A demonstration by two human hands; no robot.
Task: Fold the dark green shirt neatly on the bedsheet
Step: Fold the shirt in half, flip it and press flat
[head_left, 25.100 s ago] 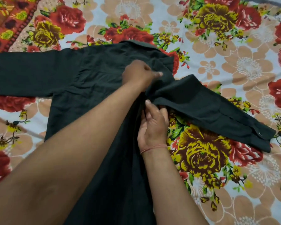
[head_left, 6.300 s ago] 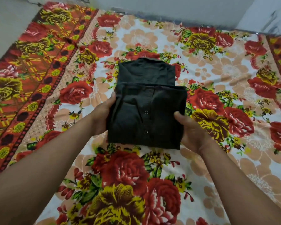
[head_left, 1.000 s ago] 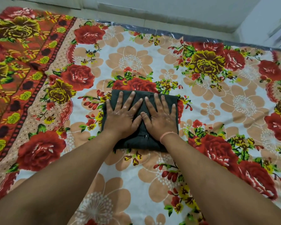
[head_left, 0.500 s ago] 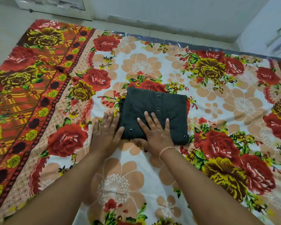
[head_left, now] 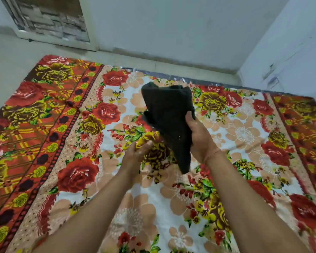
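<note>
The dark green shirt (head_left: 169, 114), folded into a compact bundle, hangs tilted in the air above the floral bedsheet (head_left: 171, 207). My right hand (head_left: 199, 137) grips its right edge, thumb on top and fingers hidden behind the cloth. My left hand (head_left: 137, 152) is held palm up just left of and below the bundle, fingers relaxed, apart from the cloth or barely touching it. One lower corner of the bundle points down toward the sheet.
The bedsheet lies on the floor with red and yellow bordered bands at its left (head_left: 26, 125) and right (head_left: 303, 125) sides. A white wall (head_left: 171, 33) rises behind its far edge, and a window or door frame (head_left: 49, 21) stands at the upper left.
Both hands lay flat pressing the folded shirt on the sheet. Now my right hand has lifted the bundle off the sheet and my left hand has come away under it. The camera has tilted up.
</note>
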